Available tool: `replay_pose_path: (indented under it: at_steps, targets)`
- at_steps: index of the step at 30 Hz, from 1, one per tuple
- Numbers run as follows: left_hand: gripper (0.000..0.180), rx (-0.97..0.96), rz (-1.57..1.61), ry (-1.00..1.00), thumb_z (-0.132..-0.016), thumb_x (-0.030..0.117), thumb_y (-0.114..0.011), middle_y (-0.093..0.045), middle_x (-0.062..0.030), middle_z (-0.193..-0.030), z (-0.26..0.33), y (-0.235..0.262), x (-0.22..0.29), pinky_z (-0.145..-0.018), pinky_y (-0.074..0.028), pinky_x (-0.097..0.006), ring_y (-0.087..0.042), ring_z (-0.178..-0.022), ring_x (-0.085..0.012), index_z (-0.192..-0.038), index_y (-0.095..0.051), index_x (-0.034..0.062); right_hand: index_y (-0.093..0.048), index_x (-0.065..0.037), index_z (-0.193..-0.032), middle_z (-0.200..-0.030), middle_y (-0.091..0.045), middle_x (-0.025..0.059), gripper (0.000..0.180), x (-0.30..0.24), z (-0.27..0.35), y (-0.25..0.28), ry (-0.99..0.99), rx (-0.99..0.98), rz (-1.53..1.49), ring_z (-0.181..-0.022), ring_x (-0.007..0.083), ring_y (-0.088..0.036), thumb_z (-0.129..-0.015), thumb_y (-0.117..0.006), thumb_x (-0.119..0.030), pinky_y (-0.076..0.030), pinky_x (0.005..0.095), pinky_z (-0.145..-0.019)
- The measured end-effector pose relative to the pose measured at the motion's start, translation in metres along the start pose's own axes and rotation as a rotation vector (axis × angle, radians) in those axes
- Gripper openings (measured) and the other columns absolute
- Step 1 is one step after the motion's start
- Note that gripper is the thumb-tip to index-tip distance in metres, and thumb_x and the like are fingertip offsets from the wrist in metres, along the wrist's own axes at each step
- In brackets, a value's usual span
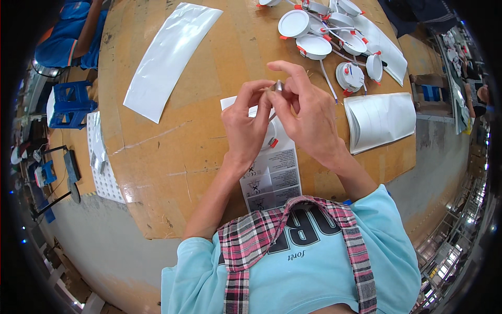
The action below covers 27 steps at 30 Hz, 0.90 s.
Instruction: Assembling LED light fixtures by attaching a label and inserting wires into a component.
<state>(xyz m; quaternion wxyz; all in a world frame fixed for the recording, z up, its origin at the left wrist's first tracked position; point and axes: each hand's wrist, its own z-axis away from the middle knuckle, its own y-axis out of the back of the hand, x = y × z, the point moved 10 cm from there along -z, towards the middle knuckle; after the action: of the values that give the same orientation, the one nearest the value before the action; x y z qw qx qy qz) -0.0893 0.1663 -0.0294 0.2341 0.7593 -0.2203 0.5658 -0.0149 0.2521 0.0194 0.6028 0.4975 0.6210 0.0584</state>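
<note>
Above the middle of the table, my left hand (244, 123) and my right hand (312, 120) meet at the fingertips. Between them they pinch a small shiny grey piece (279, 86), mostly covered by the fingers, so its kind is unclear. My right index finger is raised and bent over it. Below the hands, a round white downlight (269, 135) with a red-tipped spring clip (273, 142) is partly hidden by my left hand. It lies on a sheet of printed labels (272, 175) that reaches toward my body.
Several white downlights (314, 47) with cables are heaped at the far right, partly over a white sheet (391, 51). Nearer lies a stack of white sheets (384, 123). A glossy white sheet (170, 60) is at left. Beyond the table are a blue stool (72, 104) and a seated person (60, 44).
</note>
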Motion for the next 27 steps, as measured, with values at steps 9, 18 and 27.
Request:
replay_pose_path:
  at_steps: [9,18,27]
  targets:
    - [0.018,0.096,0.384,0.389,-0.094,0.013,-0.058,-0.066,-0.0061,-0.075,-0.013,0.021,-0.058,-0.059,-0.047,-0.02,-0.059,-0.063,-0.0069,-0.091,-0.062,-0.0044,-0.052,-0.005,-0.122,-0.058,-0.048,0.0027,0.04,0.023,0.029,0.01,-0.091,0.065,-0.316,-0.051,0.0097,-0.047,-0.084,-0.057,0.004,-0.037,0.0254,-0.05]
    - [0.016,0.116,0.519,0.484,-0.092,0.012,-0.06,-0.067,-0.0063,-0.077,-0.009,0.016,-0.071,-0.062,-0.052,-0.023,-0.061,-0.064,-0.0086,-0.091,-0.064,-0.0028,-0.057,0.0,-0.113,-0.07,-0.061,0.005,0.027,0.032,0.049,0.013,-0.009,0.225,-0.455,-0.057,0.0078,-0.055,-0.086,-0.057,0.003,-0.042,0.0222,-0.052]
    - [0.017,-0.057,0.589,0.543,-0.094,0.016,-0.057,-0.066,-0.0049,-0.081,-0.004,-0.003,-0.08,-0.068,-0.054,-0.026,-0.063,-0.07,-0.0109,-0.095,-0.062,0.0003,-0.051,0.001,-0.121,-0.075,-0.062,0.0074,0.038,0.008,0.032,0.021,0.131,-0.065,-0.474,-0.061,0.0102,-0.057,-0.084,-0.059,0.003,-0.045,0.0242,-0.057]
